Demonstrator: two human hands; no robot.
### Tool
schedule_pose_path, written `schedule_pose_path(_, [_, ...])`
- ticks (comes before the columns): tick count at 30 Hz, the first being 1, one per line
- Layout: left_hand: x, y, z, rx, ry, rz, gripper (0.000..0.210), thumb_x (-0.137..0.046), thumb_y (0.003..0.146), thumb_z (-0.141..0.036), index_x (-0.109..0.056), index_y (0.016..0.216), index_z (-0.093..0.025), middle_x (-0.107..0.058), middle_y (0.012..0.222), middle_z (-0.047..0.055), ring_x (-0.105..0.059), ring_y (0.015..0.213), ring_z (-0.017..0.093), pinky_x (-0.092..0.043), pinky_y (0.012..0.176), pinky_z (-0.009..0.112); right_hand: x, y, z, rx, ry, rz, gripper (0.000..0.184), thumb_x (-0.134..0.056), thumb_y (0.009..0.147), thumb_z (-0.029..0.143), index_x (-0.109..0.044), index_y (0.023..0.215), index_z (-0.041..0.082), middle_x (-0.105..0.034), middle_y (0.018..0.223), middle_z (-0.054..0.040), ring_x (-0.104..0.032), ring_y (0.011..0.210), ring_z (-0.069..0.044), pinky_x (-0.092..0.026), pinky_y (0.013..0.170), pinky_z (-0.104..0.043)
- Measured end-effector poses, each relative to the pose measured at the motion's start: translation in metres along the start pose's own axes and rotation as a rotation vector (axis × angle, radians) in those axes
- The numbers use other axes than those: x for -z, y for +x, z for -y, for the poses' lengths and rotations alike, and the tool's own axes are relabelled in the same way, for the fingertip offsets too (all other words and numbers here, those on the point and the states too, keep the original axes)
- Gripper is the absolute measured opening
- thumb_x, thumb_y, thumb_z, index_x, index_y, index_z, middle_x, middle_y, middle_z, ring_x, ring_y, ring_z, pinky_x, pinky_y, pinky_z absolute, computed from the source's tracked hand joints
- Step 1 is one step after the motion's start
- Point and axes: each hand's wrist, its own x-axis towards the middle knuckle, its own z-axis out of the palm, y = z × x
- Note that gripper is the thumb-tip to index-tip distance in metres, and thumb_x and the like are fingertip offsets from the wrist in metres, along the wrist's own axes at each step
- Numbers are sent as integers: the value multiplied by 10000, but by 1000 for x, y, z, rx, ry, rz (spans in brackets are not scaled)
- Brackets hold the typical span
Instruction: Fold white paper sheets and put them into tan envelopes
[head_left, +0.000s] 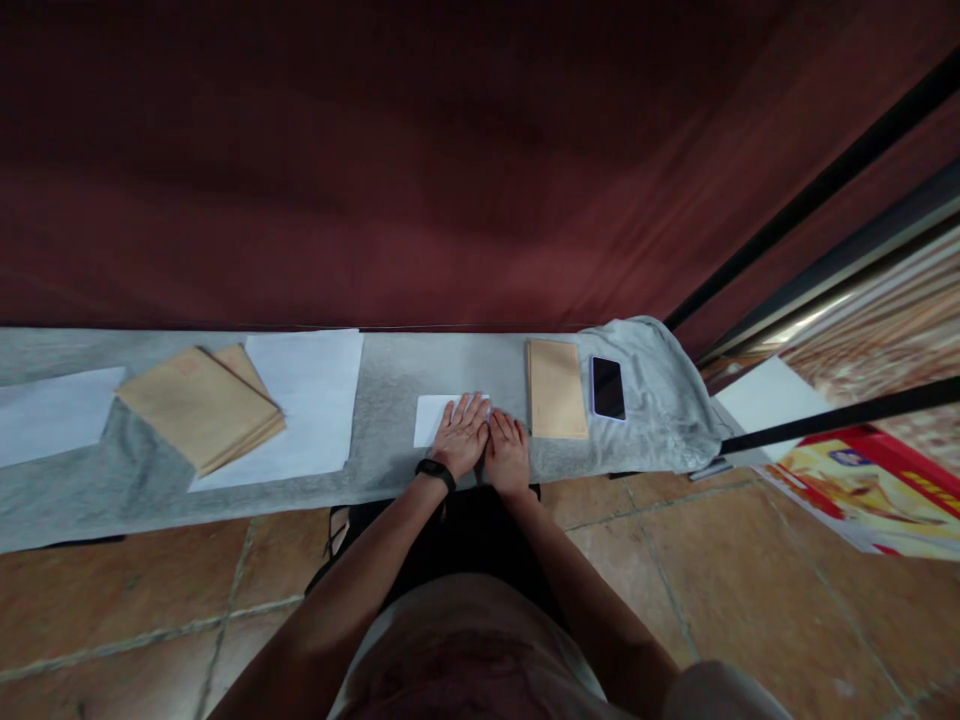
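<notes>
A small white piece of paper (430,418), which looks folded, lies on the grey cloth in front of me. My left hand (463,434) rests flat on its right part, fingers stretched out, a dark band around the wrist. Close beside it, my right hand (508,450) lies palm down at the paper's right edge with its fingers stretched out. Both hands cover part of the paper. Just right of my right hand sits a small stack of brown envelopes (558,390).
A phone (608,388) lies right of the envelopes. Leftward, more brown envelopes (199,408) overlap white sheets (311,400), with another white sheet (56,412) farther left. A dark red curtain (420,200) hangs behind the cloth-covered surface (390,350). A colourful box (862,490) stands at right.
</notes>
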Motion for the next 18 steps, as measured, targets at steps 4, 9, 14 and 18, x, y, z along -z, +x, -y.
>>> schedule_pose_path(4, [1, 6, 2, 43, -6, 19, 553, -300, 1016, -306, -393, 1558, -252, -323, 1653, 17, -201, 1560, 234, -140, 1278, 500, 0, -1, -1, 5, -8, 3, 446, -390, 1009, 148, -568, 1418, 138, -581, 1472, -117, -468, 1406, -233, -279, 1210, -461])
schedule_pose_path(9, [2, 11, 1, 86, -15, 43, 552, -286, 1019, -335, -393, 1557, -272, -310, 1658, 25, -191, 1562, 256, -119, 1266, 561, 2, -1, 0, 10, -23, 3, 464, -395, 984, 118, -570, 1414, 120, -579, 1472, -128, -467, 1407, -230, -284, 1211, -453])
schedule_pose_path(14, [2, 12, 0, 100, -27, 42, 548, -290, 1022, -372, -388, 1556, -298, -314, 1658, 32, -193, 1562, 264, -88, 1251, 611, 1, 0, 1, -3, -36, 7, 469, -391, 982, 109, -573, 1413, 131, -587, 1463, -128, -466, 1412, -224, -291, 1209, -454])
schedule_pose_path(18, [4, 9, 4, 61, -27, 53, 547, -320, 1020, -390, -383, 1558, -316, -289, 1669, 40, -186, 1563, 278, -81, 1248, 619, 0, -1, 1, 4, -30, -9, 463, -376, 999, 130, -560, 1424, 122, -583, 1467, -128, -471, 1409, -229, -279, 1213, -454])
